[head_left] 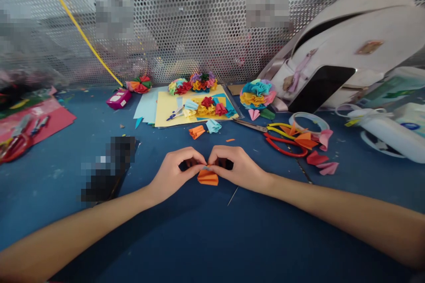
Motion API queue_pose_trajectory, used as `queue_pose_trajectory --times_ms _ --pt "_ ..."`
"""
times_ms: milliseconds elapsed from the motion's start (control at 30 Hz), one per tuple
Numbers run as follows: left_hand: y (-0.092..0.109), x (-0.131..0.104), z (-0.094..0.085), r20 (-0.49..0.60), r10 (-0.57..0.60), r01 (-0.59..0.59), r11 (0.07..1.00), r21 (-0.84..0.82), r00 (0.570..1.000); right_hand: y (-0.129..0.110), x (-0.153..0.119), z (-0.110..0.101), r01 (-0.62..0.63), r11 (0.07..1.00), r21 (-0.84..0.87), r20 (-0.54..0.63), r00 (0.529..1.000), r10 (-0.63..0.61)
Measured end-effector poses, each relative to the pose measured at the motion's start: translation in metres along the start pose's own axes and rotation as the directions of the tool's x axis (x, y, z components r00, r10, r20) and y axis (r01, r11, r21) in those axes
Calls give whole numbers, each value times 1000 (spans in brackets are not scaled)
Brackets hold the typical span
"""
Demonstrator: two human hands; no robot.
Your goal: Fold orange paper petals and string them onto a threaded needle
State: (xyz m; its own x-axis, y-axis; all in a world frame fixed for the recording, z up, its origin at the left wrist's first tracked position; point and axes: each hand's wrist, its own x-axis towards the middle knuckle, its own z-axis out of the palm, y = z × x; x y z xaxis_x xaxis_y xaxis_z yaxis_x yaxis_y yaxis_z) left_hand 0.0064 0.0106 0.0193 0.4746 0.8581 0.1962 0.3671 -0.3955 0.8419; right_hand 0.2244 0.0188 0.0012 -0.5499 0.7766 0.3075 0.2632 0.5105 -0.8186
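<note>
An orange folded paper piece [208, 177] hangs between my hands over the blue table [199, 239]. My left hand [177, 170] pinches its upper edge from the left, thumb and fingertips together. From the right, my right hand [237, 168] pinches the same edge, its fingertips nearly touching the left ones. A bit of light blue shows at the pinch, too small to make out. Below my right hand is a thin needle-like stick [233, 196]. Just beyond the hands lie another orange folded piece [197, 131] and a light blue one [213, 126].
Scissors [287, 139], a tape roll [309, 123] and pink and orange pieces lie right, before a white backpack [352, 31] with a phone [322, 88]. Paper flowers [258, 93] and yellow sheets [162, 112] stand behind. Left are a dark object [113, 168] and red sheets [59, 117].
</note>
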Motion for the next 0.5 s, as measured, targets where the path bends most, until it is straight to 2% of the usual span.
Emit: queue_pose_trajectory --times_ms 500 --pt "0 2 3 27 -14 14 1000 -4 1000 0 -2 1 42 997 -64 37 999 -40"
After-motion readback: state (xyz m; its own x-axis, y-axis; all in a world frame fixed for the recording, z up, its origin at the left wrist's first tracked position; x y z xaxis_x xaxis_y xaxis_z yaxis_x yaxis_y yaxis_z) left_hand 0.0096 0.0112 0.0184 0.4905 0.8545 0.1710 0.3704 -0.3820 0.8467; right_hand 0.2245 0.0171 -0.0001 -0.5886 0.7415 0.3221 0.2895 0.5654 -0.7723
